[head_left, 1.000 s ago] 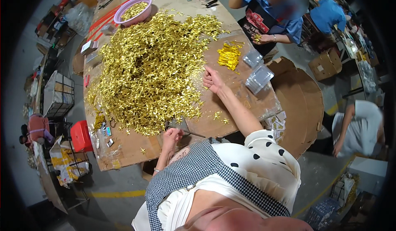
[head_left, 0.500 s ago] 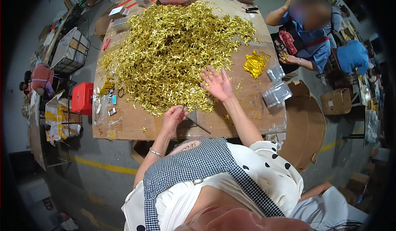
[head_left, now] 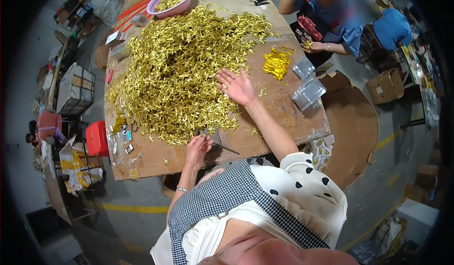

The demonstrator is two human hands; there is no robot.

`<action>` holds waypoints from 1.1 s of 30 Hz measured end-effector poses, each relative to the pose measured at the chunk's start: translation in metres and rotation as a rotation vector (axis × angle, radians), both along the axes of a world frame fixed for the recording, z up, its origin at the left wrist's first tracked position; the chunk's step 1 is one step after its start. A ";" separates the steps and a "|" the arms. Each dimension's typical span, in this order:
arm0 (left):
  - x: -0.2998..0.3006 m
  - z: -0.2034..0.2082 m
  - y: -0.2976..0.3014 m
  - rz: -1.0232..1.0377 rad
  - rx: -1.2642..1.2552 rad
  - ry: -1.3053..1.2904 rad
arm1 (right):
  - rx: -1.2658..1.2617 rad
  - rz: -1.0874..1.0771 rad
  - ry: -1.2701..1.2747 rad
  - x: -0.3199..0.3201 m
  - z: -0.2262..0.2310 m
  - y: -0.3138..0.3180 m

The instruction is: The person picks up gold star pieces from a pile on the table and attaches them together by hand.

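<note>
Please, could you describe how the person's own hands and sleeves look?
The left hand and right hand are bare, without gloves. A thin silvery bracelet circles the left wrist; none shows on the right. The right sleeve is loose, white with black spots, ending near the elbow.

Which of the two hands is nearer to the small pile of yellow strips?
Right. The right hand, open with palm up, is apart from the yellow strips, to their left and nearer the person. The left hand is farther, by the front edge of the gold heap.
</note>
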State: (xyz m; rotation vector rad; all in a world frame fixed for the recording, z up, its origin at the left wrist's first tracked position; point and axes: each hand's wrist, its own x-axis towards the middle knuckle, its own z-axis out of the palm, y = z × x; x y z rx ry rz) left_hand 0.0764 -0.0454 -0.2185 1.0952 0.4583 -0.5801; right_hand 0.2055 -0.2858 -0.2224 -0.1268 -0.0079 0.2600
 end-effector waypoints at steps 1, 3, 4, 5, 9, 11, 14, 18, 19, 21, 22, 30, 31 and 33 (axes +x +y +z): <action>0.000 -0.001 -0.003 0.012 -0.015 0.011 | 0.010 -0.016 -0.001 0.000 -0.005 -0.004; 0.000 -0.002 -0.009 0.029 -0.016 0.019 | -0.122 -0.041 0.112 0.004 -0.011 -0.011; -0.002 -0.006 -0.008 0.024 -0.010 0.012 | -0.073 -0.027 0.091 -0.005 0.004 -0.007; -0.002 -0.010 -0.008 0.020 -0.006 0.005 | -0.065 -0.017 0.078 -0.006 0.008 -0.004; -0.005 -0.010 -0.027 -0.016 0.013 0.019 | -0.126 -0.042 0.358 -0.007 -0.025 -0.017; -0.004 -0.009 -0.029 0.019 0.002 0.039 | -0.146 -0.028 0.404 -0.016 -0.025 -0.011; -0.005 -0.010 -0.032 0.038 -0.010 0.047 | -0.107 0.088 0.366 -0.023 -0.018 -0.009; -0.002 -0.012 -0.041 0.045 -0.024 0.052 | -0.069 0.051 0.431 -0.019 -0.031 -0.019; -0.002 -0.012 -0.042 0.044 -0.014 0.045 | -0.084 0.039 0.475 -0.019 -0.028 -0.019; -0.002 -0.014 -0.044 0.041 -0.007 0.041 | -0.076 0.047 0.486 -0.019 -0.033 -0.021; -0.001 -0.016 -0.043 0.041 -0.017 0.036 | -0.077 0.048 0.464 -0.019 -0.033 -0.022; 0.002 -0.017 -0.044 0.071 -0.006 0.039 | -0.127 0.074 0.469 -0.010 -0.038 -0.022; 0.002 -0.014 -0.046 0.084 -0.008 0.033 | -0.143 0.075 0.472 -0.008 -0.041 -0.022; 0.011 -0.008 -0.049 0.081 -0.015 -0.024 | -0.221 0.058 0.453 0.001 -0.045 -0.025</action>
